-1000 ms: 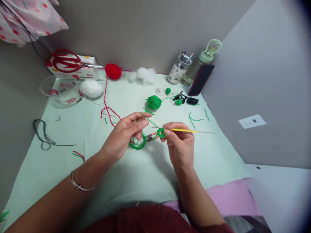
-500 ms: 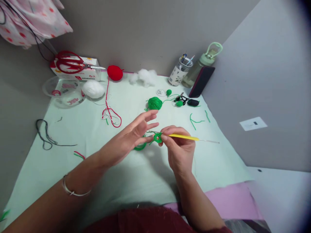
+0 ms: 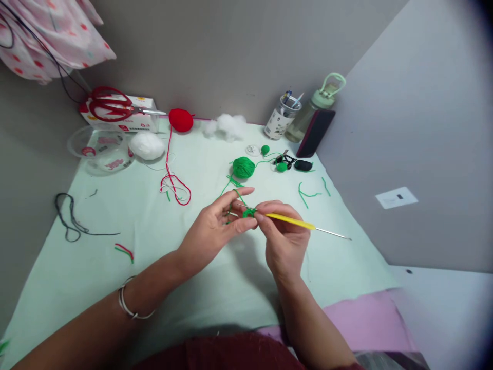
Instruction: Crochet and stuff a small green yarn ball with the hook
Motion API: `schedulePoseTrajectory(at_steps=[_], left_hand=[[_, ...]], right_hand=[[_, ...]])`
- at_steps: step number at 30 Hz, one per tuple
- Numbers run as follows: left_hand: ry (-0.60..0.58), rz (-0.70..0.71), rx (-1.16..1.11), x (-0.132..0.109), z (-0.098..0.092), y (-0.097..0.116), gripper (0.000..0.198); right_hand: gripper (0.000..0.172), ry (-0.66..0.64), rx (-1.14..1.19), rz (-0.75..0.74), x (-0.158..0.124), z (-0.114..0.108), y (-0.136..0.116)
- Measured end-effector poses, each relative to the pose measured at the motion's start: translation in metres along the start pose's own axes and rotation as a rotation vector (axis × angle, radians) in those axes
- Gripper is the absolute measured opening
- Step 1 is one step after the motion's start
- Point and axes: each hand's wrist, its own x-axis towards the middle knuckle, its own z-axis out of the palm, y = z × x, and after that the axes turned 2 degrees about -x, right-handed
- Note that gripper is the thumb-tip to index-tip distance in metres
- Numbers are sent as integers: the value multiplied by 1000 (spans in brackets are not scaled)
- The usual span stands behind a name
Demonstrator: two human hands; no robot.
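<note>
Between my two hands is a small green crochet piece [image 3: 249, 212], partly covered by fingers. My right hand [image 3: 284, 236] is closed on a yellow-handled crochet hook [image 3: 290, 221], whose thin tip lies at the piece. My left hand [image 3: 215, 223] pinches the piece's left side with thumb and fingers, its index finger stretched out. Green yarn [image 3: 238, 194] runs over that index finger and back toward the green yarn ball [image 3: 243, 167] beyond the hands.
Red scissors [image 3: 111, 105] rest on a box at the back left, near a red yarn ball [image 3: 181, 120] and a white yarn ball [image 3: 147, 146]. White stuffing [image 3: 227, 127], a pen cup [image 3: 282, 117] and a bottle [image 3: 314, 113] stand at the back. Green yarn scraps [image 3: 307, 194] lie right.
My left hand has turned and closed from spread fingers onto the crochet piece, with yarn now over its index finger. The loose green loop below it is gone from sight. My right hand stays nearly still.
</note>
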Motion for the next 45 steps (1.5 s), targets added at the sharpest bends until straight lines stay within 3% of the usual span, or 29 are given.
schedulePoseTrajectory(at_steps=[3,7,13,16,25,34,45], left_hand=[[27,-23,-142,0,4,1,49],[57,-17,-161,0,1,5,48],[92,-61,-192,-2,5,1,41],[51,-108,-248,-3,7,0,45],[7,-111,-264,-1,3,-1,52],[21,-109,-251,2,0,2,49],[35,-86,-187,1,-2,4,47]], right_hand=[[10,-55,16,3,1,-2,-1],[9,-104,-50,-42,3,-6,-1],[22,17,-191,-248,0,-5,0],[23,10,-212,-286,0,-4,1],[17,-75,-63,-153,2,-5,1],[11,-40,91,39,4,-7,2],[16,-82,112,38,7,-10,-2]])
